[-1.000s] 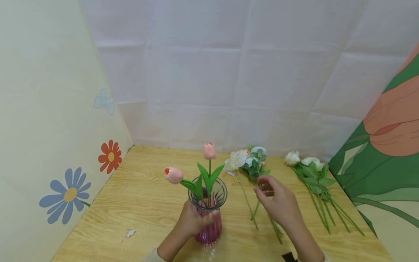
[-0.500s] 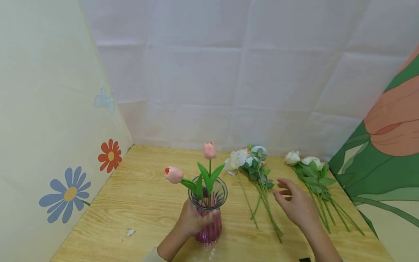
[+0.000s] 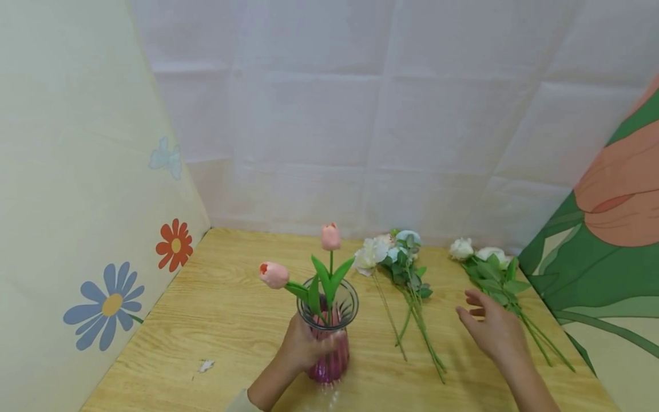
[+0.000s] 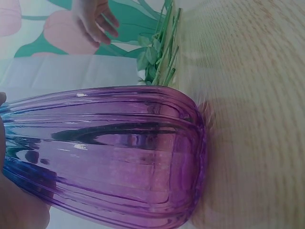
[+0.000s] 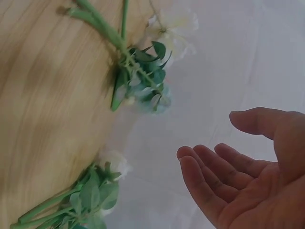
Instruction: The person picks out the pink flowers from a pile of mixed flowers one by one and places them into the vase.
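Note:
My left hand (image 3: 307, 347) grips a ribbed glass vase (image 3: 329, 363), pink-purple below with a wide clear rim. Two pink tulips stand in it: one upright tulip (image 3: 330, 237) and one leaning tulip (image 3: 274, 275) tilted left over the rim. In the left wrist view the vase (image 4: 124, 157) has its base on the wooden table. My right hand (image 3: 492, 331) hovers with loosely bent fingers and nothing in them, over the stems of the white roses (image 3: 461, 248) at the right. In the right wrist view the right hand (image 5: 238, 186) shows its thumb apart from the fingers.
Between the vase and my right hand lies a bunch of pale blue flowers (image 3: 407, 239) with green stems, beside a white flower (image 3: 370, 256) on a thin stem. A small torn white patch (image 3: 206, 366) marks the table (image 3: 231, 309) at left. A white cloth (image 3: 309, 114) hangs behind.
My right hand has moved right, away from the pale blue flowers and over to the white rose stems. My left hand and the vase have stayed in place.

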A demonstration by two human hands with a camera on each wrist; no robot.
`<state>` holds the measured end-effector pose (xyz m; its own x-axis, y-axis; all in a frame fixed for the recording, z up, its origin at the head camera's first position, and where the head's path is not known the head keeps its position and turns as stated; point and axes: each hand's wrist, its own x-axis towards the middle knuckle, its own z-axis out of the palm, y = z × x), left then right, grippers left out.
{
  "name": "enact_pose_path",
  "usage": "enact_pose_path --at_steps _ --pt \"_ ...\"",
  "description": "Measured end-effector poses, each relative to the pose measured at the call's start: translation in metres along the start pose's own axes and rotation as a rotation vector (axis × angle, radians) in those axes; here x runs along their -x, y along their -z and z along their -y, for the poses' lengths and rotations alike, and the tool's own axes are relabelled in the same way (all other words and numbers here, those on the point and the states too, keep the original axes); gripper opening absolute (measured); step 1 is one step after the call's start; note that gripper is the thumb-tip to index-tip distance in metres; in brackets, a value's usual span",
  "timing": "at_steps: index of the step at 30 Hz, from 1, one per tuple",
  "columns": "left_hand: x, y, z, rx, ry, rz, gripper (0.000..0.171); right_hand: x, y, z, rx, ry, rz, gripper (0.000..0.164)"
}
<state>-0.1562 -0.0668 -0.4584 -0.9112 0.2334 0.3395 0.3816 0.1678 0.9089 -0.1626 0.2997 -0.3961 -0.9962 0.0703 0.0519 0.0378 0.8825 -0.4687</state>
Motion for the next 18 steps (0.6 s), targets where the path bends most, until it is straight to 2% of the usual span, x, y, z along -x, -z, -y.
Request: enact_pose_path --at_steps 5,13,18 --pt "0.001 0.0 -0.002 0.023 0.025 0.0 0.071 -0.005 0.005 -0.02 0.017 -0.035 0.029 0.063" --pt "0.001 -0.001 -0.002 0.004 0.017 -0.013 0.07 -0.012 0.012 -0.049 0.038 -0.109 0.111 0.071" --pt "0.0 -0.001 -0.002 0.045 0.012 -0.003 0.076 -0.016 0.015 -0.064 0.078 -0.114 0.113 0.068"
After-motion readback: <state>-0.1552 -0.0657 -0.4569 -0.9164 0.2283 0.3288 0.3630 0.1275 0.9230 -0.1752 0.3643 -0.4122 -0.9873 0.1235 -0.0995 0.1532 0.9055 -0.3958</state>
